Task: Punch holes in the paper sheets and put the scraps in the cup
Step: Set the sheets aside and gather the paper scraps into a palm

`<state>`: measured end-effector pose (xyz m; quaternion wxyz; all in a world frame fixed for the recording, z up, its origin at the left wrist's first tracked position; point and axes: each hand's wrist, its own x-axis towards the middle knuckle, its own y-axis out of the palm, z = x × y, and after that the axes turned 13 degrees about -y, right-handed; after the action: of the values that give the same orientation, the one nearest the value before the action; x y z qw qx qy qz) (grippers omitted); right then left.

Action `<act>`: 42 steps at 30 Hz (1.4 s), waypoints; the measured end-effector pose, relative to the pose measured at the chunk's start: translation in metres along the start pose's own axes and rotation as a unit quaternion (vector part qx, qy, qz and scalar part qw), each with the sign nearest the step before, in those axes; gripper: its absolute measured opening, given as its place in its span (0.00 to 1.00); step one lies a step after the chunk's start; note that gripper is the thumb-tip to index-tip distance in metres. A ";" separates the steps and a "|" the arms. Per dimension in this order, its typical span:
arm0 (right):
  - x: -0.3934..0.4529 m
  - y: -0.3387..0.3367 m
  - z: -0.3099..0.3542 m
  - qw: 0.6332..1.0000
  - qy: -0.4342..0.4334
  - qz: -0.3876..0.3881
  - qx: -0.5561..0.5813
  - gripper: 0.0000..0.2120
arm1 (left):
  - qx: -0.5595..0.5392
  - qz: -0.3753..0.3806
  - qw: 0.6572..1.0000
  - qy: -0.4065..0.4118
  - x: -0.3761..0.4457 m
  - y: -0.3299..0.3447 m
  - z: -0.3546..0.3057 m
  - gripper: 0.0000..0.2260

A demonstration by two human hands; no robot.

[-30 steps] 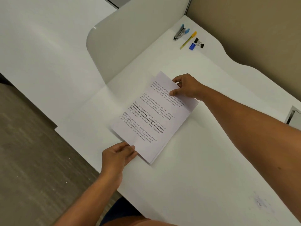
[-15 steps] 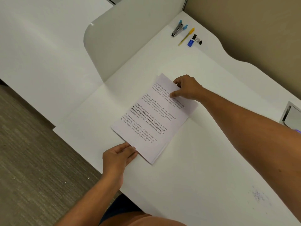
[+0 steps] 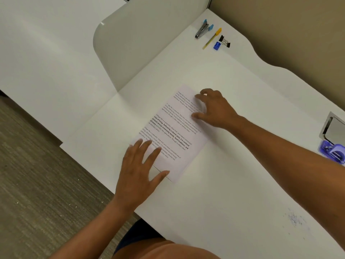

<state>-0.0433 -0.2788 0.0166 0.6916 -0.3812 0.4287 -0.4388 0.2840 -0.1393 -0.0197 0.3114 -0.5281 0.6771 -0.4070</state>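
Single head-mounted wide-angle view, looking steeply down and forward at the white bench [image 3: 233, 184] from close range.

Both bare forearms reach forward over the desk. The left hand [image 3: 139, 171] lies flat, palm down, with its fingers straight and spread and the thumb stretched out to the side. The right hand [image 3: 216, 109], at the end of a long extended arm, arches with its fingertips pressing down; its fingers look slightly bent, though motion blur makes that uncertain.
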 end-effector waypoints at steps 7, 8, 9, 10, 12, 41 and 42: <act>-0.022 0.030 0.013 0.994 -0.061 -0.001 -0.092 0.41 | 0.072 0.082 0.991 0.077 0.020 0.024 -0.006 0.42; -0.025 0.033 0.015 0.991 -0.082 0.001 -0.109 0.41 | 0.082 0.085 0.990 0.077 0.020 0.026 -0.006 0.42; -0.028 0.037 0.016 0.988 -0.101 0.006 -0.118 0.42 | 0.090 0.088 0.989 0.073 0.019 0.028 -0.006 0.42; -0.030 0.039 0.017 0.986 -0.113 0.012 -0.121 0.42 | 0.098 0.091 0.989 0.068 0.018 0.030 -0.006 0.42; -0.032 0.043 0.018 0.986 -0.121 0.018 -0.112 0.42 | 0.114 0.096 0.987 0.063 0.015 0.032 -0.003 0.42; -0.103 0.063 0.014 0.980 -0.068 -0.128 -0.133 0.38 | 0.115 0.072 0.984 0.114 0.022 0.023 -0.060 0.43; -0.118 0.066 0.010 0.980 -0.055 -0.139 -0.130 0.38 | 0.114 0.072 0.983 0.126 0.021 0.025 -0.070 0.43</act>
<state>-0.0443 -0.1459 -0.0089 0.5911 -0.5472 0.3858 -0.4499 0.2078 -0.1413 -0.0082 0.3106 -0.3837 0.6959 -0.5216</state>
